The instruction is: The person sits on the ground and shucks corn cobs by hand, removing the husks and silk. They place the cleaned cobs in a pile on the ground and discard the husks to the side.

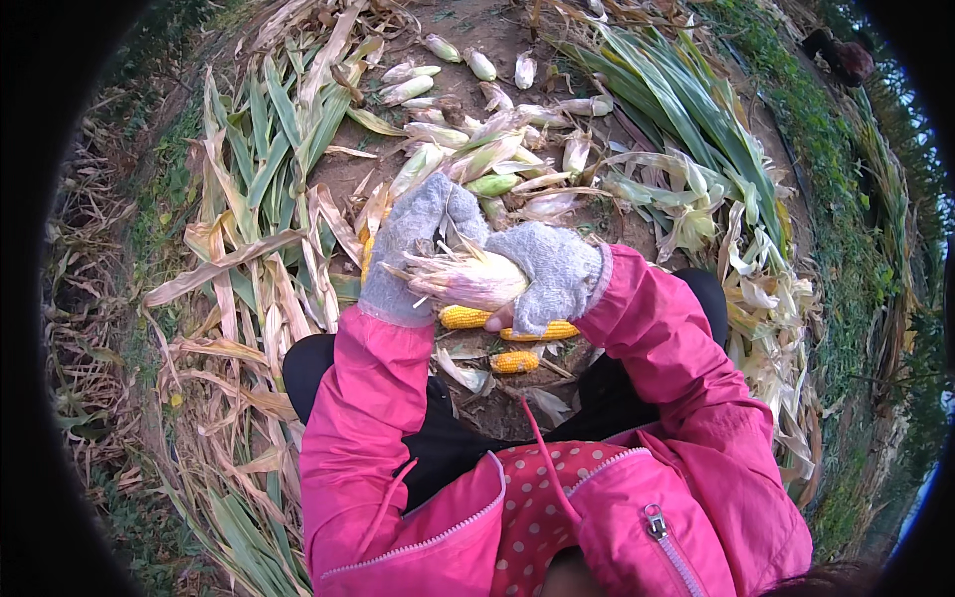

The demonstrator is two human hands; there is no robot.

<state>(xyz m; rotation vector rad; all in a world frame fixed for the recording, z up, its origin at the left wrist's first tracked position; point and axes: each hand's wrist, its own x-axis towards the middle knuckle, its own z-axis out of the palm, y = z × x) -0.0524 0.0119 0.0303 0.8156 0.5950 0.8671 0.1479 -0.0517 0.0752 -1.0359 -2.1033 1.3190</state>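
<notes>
A corn ear in its pale, purple-tinged husk [471, 279] lies crosswise between my two grey-gloved hands. My right hand [550, 270] is closed around its right end, with a bare fingertip showing below. My left hand [425, 242] is bent over the silk end at the left; its fingertips are partly hidden, so its grip on the husk is unclear. Beneath the hands lie husked yellow cobs [464, 317], and a short yellow cob [515, 363] rests nearer my body. More yellow kernels show just left of my left hand.
Beyond my hands, several unhusked ears [489, 157] are heaped on bare soil. Cut stalks and dry leaves [261, 246] spread at the left. Green leaves [671, 104] and stripped husks [768, 328] lie at the right. My bent knees flank the yellow cobs.
</notes>
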